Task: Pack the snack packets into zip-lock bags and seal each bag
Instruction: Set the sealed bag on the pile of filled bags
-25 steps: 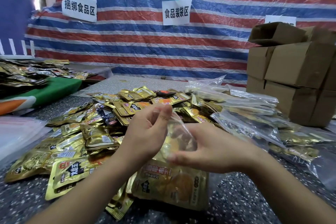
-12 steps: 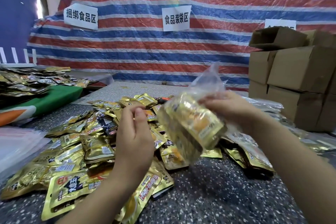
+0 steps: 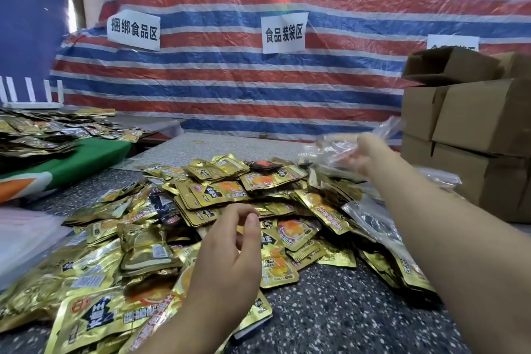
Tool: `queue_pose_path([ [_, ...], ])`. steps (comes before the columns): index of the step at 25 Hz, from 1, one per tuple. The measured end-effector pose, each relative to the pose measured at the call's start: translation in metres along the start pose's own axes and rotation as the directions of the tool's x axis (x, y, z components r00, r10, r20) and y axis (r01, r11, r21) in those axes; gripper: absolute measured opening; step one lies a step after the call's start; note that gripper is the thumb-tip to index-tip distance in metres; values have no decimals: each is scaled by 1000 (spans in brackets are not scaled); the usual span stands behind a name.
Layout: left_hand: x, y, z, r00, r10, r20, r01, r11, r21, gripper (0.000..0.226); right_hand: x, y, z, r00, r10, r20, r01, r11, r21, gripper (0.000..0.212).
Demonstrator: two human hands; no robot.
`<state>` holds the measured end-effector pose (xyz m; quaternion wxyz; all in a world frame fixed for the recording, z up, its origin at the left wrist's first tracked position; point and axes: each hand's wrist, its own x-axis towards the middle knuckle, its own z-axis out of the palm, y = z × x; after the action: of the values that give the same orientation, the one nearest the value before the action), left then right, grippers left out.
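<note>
- The left hand [image 3: 227, 256] hovers over the near part of the heap of shiny gold foil snack packets [image 3: 218, 210], fingers loosely curled and thumb raised, grasping nothing.
- The right hand [image 3: 363, 152] is stretched out to the far right, at the pile of clear plastic zip-lock bags [image 3: 370, 215]; it is blurred by motion, and I cannot tell whether it grips a bag or only touches the plastic there.
- A see-through bag edge [image 3: 390, 126] shows just beyond the right hand, too blurred to tell whether it is filled.
- The gold packets lie spread across the dark speckled table [image 3: 344, 313], overlapping, most flat; they bear black-and-white lettering and orange food pictures.
- Under the right forearm lie more clear bags, some with gold packets inside.
- Brown cardboard boxes [image 3: 474, 123] are stacked at the far right of the table.
- Behind hangs a red, white and blue striped tarpaulin [image 3: 258, 89] with white paper signs [image 3: 284, 32].
- At the left, a green cloth [image 3: 92, 155] carries another spread of packets.
</note>
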<state>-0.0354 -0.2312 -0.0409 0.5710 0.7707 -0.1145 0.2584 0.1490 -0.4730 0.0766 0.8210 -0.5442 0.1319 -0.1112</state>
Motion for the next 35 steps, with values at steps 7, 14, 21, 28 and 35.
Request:
queue_pose_path([
  [7, -2, 0, 3, 998, 46, 40, -49, 997, 62, 13, 13, 24, -26, 987, 161, -7, -161, 983, -90, 33],
  [14, -2, -3, 2, 997, 62, 53, -66, 994, 85, 16, 1, 15, -28, 988, 154, 8, -152, 984, -95, 38],
  [21, 0, -10, 5, 992, 108, 72, -117, 983, 139, 17, -74, 50, -14, 972, -210, 108, 236, 862, -448, 28],
  [28, 4, -8, 0, 987, 119, 108, -135, 977, 162, 48, -165, 106, -15, 915, -329, 234, 403, 744, -532, 54],
  [35, 2, -9, 6, 989, 111, 100, -138, 935, 328, 45, -194, 135, -27, 874, -367, 317, 484, 703, -521, 64],
])
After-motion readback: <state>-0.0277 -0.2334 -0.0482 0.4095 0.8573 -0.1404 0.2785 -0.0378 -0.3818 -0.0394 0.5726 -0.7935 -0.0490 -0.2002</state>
